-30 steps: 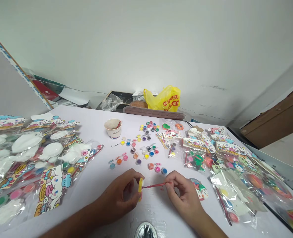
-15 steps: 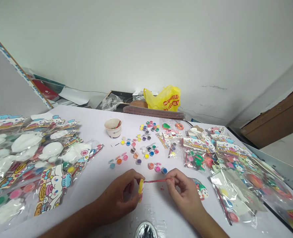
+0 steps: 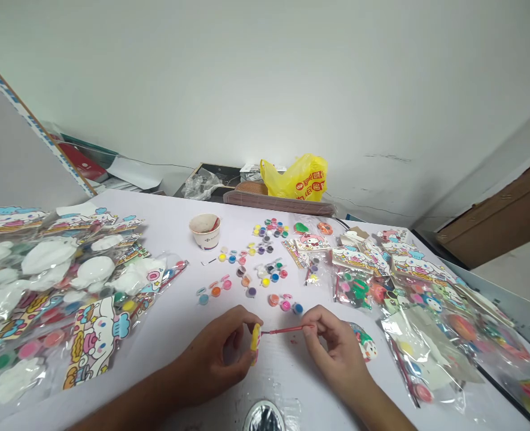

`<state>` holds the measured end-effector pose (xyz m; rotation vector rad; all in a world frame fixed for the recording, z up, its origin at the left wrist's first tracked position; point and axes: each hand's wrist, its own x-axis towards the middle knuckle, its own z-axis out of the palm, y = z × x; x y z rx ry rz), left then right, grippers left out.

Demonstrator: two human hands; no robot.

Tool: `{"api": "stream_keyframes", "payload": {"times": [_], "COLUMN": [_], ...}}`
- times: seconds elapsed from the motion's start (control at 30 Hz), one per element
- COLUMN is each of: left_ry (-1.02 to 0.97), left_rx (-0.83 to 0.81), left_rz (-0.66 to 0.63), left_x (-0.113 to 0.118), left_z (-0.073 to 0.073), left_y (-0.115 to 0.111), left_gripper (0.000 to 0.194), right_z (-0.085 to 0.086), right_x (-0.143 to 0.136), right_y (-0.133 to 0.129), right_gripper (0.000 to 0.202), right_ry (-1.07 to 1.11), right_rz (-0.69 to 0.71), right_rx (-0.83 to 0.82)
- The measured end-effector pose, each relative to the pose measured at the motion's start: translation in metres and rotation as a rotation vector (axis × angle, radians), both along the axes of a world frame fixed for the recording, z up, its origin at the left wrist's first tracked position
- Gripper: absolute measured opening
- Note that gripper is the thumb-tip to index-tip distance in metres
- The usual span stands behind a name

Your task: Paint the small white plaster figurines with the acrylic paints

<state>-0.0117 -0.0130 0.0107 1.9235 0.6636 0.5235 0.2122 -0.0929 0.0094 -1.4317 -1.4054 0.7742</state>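
My left hand (image 3: 224, 347) pinches a small yellow-and-pink painted figure (image 3: 255, 344) by its edges, held on edge above the table. What the figure depicts is turned away from view. In my right hand (image 3: 334, 344) is a thin red paintbrush (image 3: 287, 329), its handle pinched between thumb and fingers. The brush lies nearly level, its dark tip at the right-hand face of the figure. Just beyond the hands stand open paint pots (image 3: 285, 304) in orange, pink and blue. A painted piece (image 3: 364, 342) in green, white and red lies partly behind my right hand.
More paint pots (image 3: 271, 272) are scattered mid-table, near a paper cup (image 3: 204, 231) with a red stick inside. Bagged white plaster pieces (image 3: 94, 272) cover the left side; packaged kits (image 3: 399, 263) crowd the right. A round shiny object (image 3: 264, 417) sits at the front edge.
The brush in my right hand has tilted slightly, its tip a little lower against the figure. My left hand and the figure have barely moved.
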Motion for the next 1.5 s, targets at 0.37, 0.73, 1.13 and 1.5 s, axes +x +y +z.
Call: {"api": "stream_keyframes", "payload": {"times": [0.37,0.73,1.13,1.5], "left_ry": [0.013,0.004,-0.003,0.005], "left_rx": [0.004,0.014,0.008,0.005], "left_rz": [-0.009,-0.005,-0.02,-0.033], "left_x": [-0.001,0.0003,-0.0002,-0.0021], "left_z": [0.0011,0.0017,0.0007,-0.0031], "left_y": [0.0004,-0.0005,-0.0003,0.0001], "left_gripper": [0.022,0.024,0.031,0.032], "right_z": [0.0001,0.0021,0.0022,0.0039], "right_x": [0.0046,0.0049,0.0056,0.0071], "right_y": [0.0008,0.0005,0.0009,0.0016], "right_gripper": [0.017,0.015,0.016,0.015], "right_ry": [-0.033,-0.022,-0.063,-0.078], "right_rz": [0.033,0.037,0.014,-0.011], "right_rx": [-0.001,0.011,0.02,0.015]}}
